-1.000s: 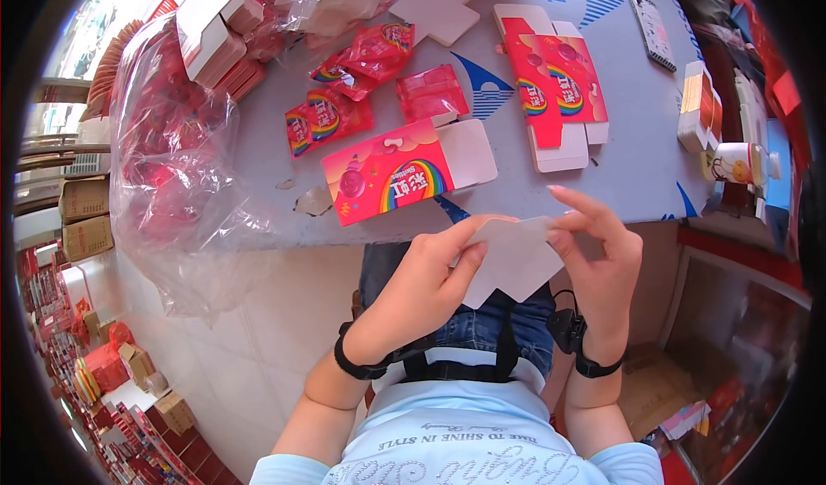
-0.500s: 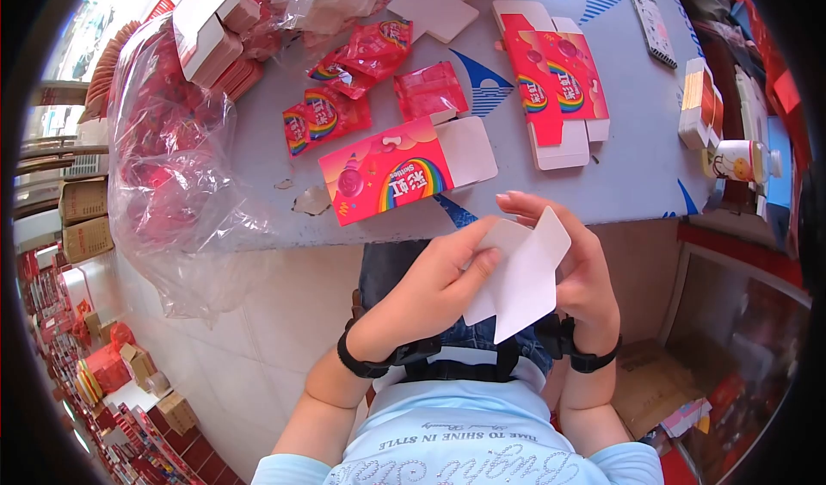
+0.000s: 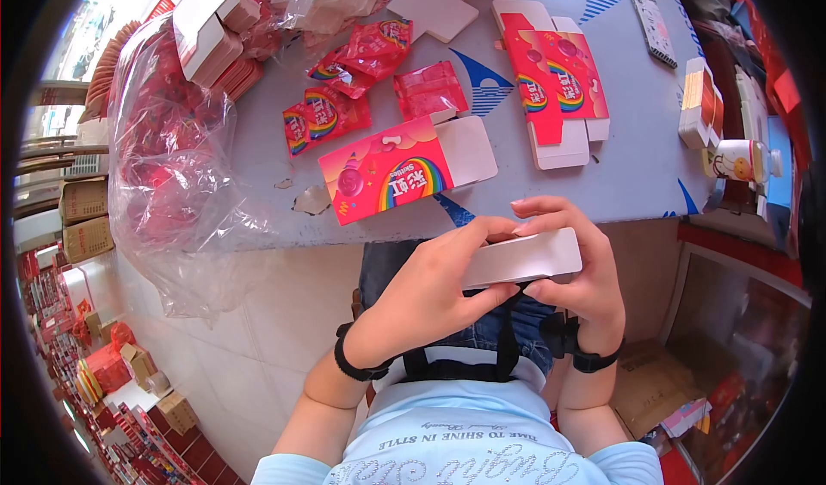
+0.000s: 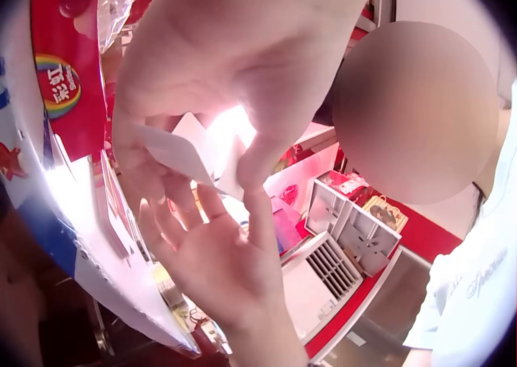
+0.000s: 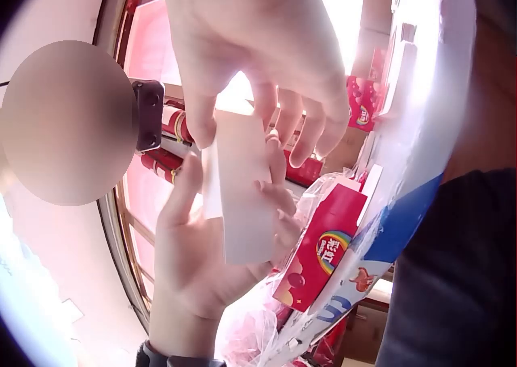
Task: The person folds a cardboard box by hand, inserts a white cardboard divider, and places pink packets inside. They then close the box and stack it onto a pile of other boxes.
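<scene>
The folded white card is held above the lap, beside the table. It is gripped by the curled left hand and pinched between thumb and fingers of the right hand. Creases should be pressed evenly, with panels kept square.

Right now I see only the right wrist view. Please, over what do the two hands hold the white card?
Observer: The head view shows the card over the person's jeans.
Operator: Thank you. And what is around the wrist of the right hand?
Observer: A black band.
Operator: And which things lie past the nearer red box on the table?
Observer: Among others, a cross-shaped white piece, on the far side.
</scene>
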`<state>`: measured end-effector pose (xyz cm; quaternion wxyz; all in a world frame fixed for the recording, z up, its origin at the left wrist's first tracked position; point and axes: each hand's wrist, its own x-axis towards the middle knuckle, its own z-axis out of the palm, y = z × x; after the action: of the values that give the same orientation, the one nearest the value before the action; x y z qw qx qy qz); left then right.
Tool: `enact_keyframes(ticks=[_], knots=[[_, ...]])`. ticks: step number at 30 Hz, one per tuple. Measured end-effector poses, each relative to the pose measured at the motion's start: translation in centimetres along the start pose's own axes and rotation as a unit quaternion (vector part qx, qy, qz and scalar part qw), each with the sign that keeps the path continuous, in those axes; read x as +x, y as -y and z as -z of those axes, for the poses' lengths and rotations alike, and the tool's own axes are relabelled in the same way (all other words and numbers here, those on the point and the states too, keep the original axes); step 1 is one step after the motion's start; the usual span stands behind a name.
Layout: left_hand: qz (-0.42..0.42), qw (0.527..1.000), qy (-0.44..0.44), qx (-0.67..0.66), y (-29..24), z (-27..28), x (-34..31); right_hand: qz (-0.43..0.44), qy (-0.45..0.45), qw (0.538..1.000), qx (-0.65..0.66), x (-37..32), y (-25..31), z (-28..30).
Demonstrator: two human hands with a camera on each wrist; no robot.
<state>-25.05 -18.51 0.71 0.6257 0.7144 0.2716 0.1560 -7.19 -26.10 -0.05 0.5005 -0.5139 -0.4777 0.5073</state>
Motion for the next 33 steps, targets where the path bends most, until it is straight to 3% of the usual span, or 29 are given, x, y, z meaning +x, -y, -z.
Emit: enact_keyframes(ticks=[4, 7, 10, 12, 25, 28, 33], knots=[[-0.004, 1.000, -0.006, 0.030, -0.2, -0.1, -0.2, 0.006, 0.030, 0.993, -0.115, -0.4, 0.4, 1.1], [-0.006, 0.999, -0.004, 0.053, -0.6, 0.0, -0.2, -0.019, 0.027, 0.996, -0.085, -0.9, 0.4, 1.0], [-0.012, 0.997, -0.012, 0.080, -0.4, 0.2, -0.1, 0.003, -0.017, 0.999, 0.033, -1.1, 0.0, 0.7], [-0.021, 0.995, -0.018, 0.094, -0.4, 0.2, -0.2, -0.044, -0.052, 0.986, 0.151, -1.2, -0.1, 0.7], [-0.018, 0.996, -0.016, 0.087, -0.2, 0.2, -0.2, -0.053, -0.020, 0.990, 0.131, -1.1, -1.1, 0.9], [-0.016, 0.997, -0.014, 0.081, -0.2, 0.1, -0.1, -0.019, -0.017, 0.992, 0.123, -1.0, -0.5, 0.6], [-0.020, 0.997, -0.018, 0.077, 0.0, 0.0, 0.0, -0.051, -0.011, 0.992, 0.117, -1.1, 0.0, 0.6]])
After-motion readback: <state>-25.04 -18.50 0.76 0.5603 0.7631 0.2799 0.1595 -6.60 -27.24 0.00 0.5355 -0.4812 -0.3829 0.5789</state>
